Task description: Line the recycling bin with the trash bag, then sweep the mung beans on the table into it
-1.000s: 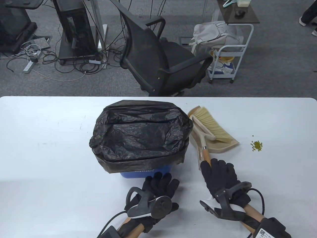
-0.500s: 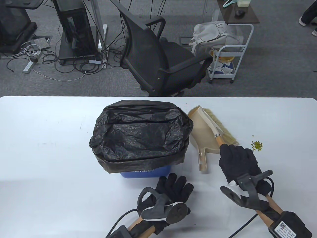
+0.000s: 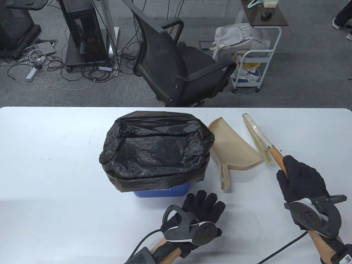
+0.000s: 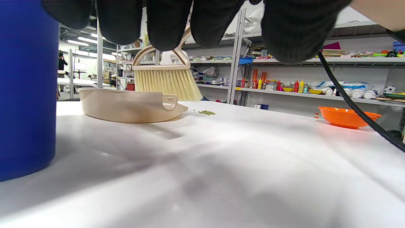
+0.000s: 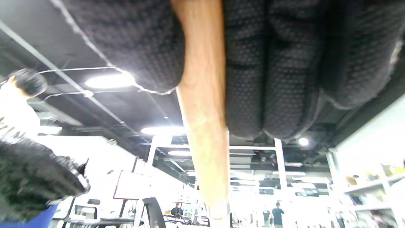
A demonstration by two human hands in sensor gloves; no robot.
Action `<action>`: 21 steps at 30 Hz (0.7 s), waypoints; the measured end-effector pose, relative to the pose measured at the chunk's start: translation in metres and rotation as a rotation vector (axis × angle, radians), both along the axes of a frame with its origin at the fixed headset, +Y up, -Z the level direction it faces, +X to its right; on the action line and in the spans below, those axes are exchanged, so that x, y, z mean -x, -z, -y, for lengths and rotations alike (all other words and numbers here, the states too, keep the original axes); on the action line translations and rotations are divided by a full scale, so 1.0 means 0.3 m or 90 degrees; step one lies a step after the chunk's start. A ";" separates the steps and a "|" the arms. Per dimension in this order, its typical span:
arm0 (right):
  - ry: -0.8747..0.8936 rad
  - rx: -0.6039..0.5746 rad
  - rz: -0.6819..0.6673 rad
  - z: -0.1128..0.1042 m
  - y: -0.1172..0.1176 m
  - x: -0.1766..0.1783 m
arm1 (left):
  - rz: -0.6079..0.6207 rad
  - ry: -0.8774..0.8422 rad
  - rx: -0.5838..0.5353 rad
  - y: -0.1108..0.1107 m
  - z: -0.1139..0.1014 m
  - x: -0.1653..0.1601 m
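The blue recycling bin (image 3: 162,190) stands mid-table with the black trash bag (image 3: 155,151) stretched over its rim. To its right lies the beige dustpan (image 3: 233,150). My right hand (image 3: 298,176) grips the wooden handle (image 3: 276,157) of the brush (image 3: 255,132), which is held tilted to the right of the pan. My left hand (image 3: 205,205) hovers with spread fingers in front of the bin, holding nothing. The mung beans (image 4: 206,112) lie in a small heap past the dustpan (image 4: 126,107) in the left wrist view; my right hand hides them in the table view.
An orange bowl (image 4: 345,115) sits on the table far to the right in the left wrist view. A black office chair (image 3: 178,63) and a white cart (image 3: 253,68) stand beyond the table's far edge. Glove cables trail near the front edge.
My right hand has lifted the brush off the dustpan and carried it to the right, over the beans. My left hand has drifted right along the bin's front.
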State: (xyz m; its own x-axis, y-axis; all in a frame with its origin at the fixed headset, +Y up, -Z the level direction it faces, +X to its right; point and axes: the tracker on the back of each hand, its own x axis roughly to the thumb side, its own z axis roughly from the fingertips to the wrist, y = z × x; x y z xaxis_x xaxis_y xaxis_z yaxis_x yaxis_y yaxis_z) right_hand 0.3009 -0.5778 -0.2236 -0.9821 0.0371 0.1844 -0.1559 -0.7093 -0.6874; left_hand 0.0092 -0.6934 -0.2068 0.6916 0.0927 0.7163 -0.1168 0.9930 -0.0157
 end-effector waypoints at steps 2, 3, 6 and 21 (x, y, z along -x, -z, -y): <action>0.039 0.006 0.013 -0.009 -0.002 -0.045 | 0.003 -0.002 -0.011 -0.007 -0.001 0.010; 0.056 0.007 0.020 -0.009 -0.004 -0.062 | 0.006 -0.006 -0.012 -0.010 -0.001 0.012; 0.101 0.012 0.043 -0.005 -0.008 -0.118 | 0.012 -0.011 -0.008 -0.024 0.001 0.020; 0.096 0.010 0.107 0.076 -0.042 -0.170 | -0.003 -0.041 0.011 -0.039 -0.010 0.062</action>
